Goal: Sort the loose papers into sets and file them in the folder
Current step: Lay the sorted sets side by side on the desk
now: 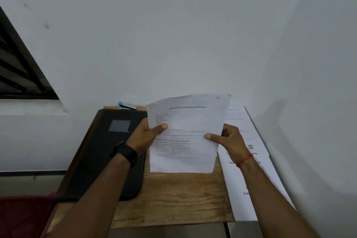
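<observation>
A plain white wall fills most of the head view, and a dark-framed window sits high and to the left of the folder. Below is a small wooden surface. The black folder lies closed and flat on the left part of it, with a grey label patch on its cover.

Just right of the folder, a printed sheet is held upright above the surface by both hands. The left hand pinches its left edge, with the thumb on the printed face and the fingers curled behind. The right hand grips the right edge the same way, with the thumb laid across the front. A black watch is on the left wrist and a red thread on the right.

"S1" is handwritten in the sheet's top right corner. The underlined heading seems to start "Letter of Intent" and is blurred after that. Below it are lines of text and a small table, too soft to read.

Further right of the folder, beyond the sheet, a stack of papers lies flat on the surface, its bold words partly hidden by the right arm. A blue-capped pen lies behind the folder against the wall. Red cloth shows below and to the left of the folder.
</observation>
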